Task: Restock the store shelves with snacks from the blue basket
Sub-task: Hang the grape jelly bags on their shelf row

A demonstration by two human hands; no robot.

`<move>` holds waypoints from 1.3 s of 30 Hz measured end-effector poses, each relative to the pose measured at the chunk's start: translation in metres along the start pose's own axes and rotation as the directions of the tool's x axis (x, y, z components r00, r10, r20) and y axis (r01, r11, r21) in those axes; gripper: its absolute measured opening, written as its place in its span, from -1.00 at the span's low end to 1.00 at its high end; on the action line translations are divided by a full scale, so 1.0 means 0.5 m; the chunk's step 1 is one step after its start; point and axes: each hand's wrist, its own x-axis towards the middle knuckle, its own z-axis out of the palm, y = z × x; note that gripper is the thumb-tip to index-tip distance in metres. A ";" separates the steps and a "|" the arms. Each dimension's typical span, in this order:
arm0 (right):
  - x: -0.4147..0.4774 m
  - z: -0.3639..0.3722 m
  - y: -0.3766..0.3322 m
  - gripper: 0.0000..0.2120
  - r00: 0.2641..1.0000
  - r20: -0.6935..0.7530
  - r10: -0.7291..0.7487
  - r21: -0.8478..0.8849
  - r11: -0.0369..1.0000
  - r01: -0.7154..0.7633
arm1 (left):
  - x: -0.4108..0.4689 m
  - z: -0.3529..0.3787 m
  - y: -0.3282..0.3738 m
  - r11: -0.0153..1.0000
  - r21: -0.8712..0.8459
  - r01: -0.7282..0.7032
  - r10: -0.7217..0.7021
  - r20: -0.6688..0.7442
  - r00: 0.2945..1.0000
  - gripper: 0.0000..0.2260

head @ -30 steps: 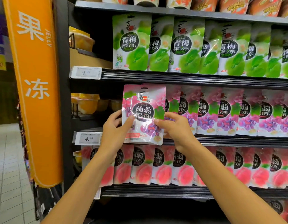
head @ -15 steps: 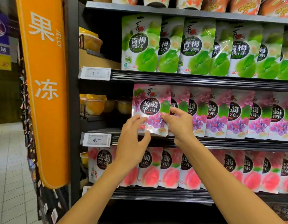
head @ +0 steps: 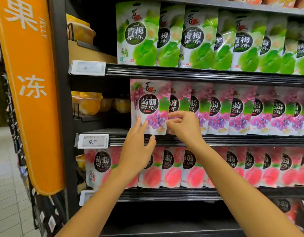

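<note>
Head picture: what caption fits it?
A grape jelly pouch steadied on the middle shelf by left hand and right hand.

Store lighting is coming in bright and even, and shadow is falling under each shelf lip, so it's probably shining from overhead. Glare is streaking across the glossy green pouches up top. The recess behind the fruit cups is sitting in deep shadow, same below the bottom shelf. The wide lens is bending the orange banner at the left edge (pretty fisheye-ish). Right-edge packs are smearing soft, and the right hand at the purple pouch is looking slightly motion-blurred.
</note>
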 end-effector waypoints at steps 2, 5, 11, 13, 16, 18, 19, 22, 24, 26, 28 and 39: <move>-0.005 0.003 0.006 -0.83 1.000 0.023 0.006 -0.050 0.999 -0.005 | -0.003 0.001 0.003 0.999 0.024 0.025 -0.026 0.014 1.000 -0.46; -0.005 0.010 0.016 -0.84 1.000 -0.011 -0.017 -0.120 0.993 0.016 | -0.004 0.002 0.007 0.998 0.062 0.014 -0.015 0.006 1.000 -0.47; -0.007 0.032 0.027 -0.85 0.995 -0.054 -0.088 -0.174 0.982 0.077 | 0.003 0.003 0.009 0.995 0.098 0.008 -0.007 -0.003 1.000 -0.48; -0.011 0.035 0.031 -0.82 0.996 -0.052 -0.068 -0.134 0.989 0.060 | 0.003 0.003 0.008 0.994 0.109 0.004 -0.004 -0.004 1.000 -0.48; -0.015 0.032 0.041 -0.86 0.997 -0.072 -0.028 -0.051 0.998 0.024 | 0.001 0.005 0.010 0.993 0.117 -0.004 0.003 0.005 1.000 -0.47; -0.018 0.029 0.044 -0.84 0.996 -0.092 -0.023 -0.048 0.999 0.019 | 0.001 0.008 0.013 0.993 0.118 0.001 -0.003 0.017 1.000 -0.47; -0.019 0.028 0.045 -0.84 0.995 -0.099 -0.022 -0.053 0.998 0.017 | 0.003 0.009 0.015 0.993 0.118 -0.001 -0.001 0.022 1.000 -0.47; -0.022 0.023 0.045 -0.87 0.995 -0.097 -0.026 -0.068 0.997 0.020 | 0.005 0.011 0.019 0.992 0.124 -0.015 0.011 0.036 0.999 -0.46; -0.025 0.020 0.041 -0.90 0.995 -0.081 -0.059 -0.120 0.992 0.049 | 0.004 0.011 0.018 0.989 0.146 -0.030 0.024 0.044 0.999 -0.47; -0.029 0.015 0.036 -0.92 0.991 -0.086 -0.103 -0.173 0.981 0.087 | 0.001 0.008 0.018 0.986 0.157 -0.047 0.040 0.045 0.998 -0.49; -0.036 0.011 0.033 -0.93 0.988 -0.091 -0.123 -0.189 0.976 0.104 | -0.004 0.003 0.021 0.988 0.137 -0.066 0.064 0.024 0.998 -0.53; -0.217 -0.040 0.170 -0.94 0.988 -0.150 -0.020 -0.126 0.992 0.001 | -0.173 0.132 0.003 0.969 -0.226 -0.099 0.125 0.104 0.987 -0.87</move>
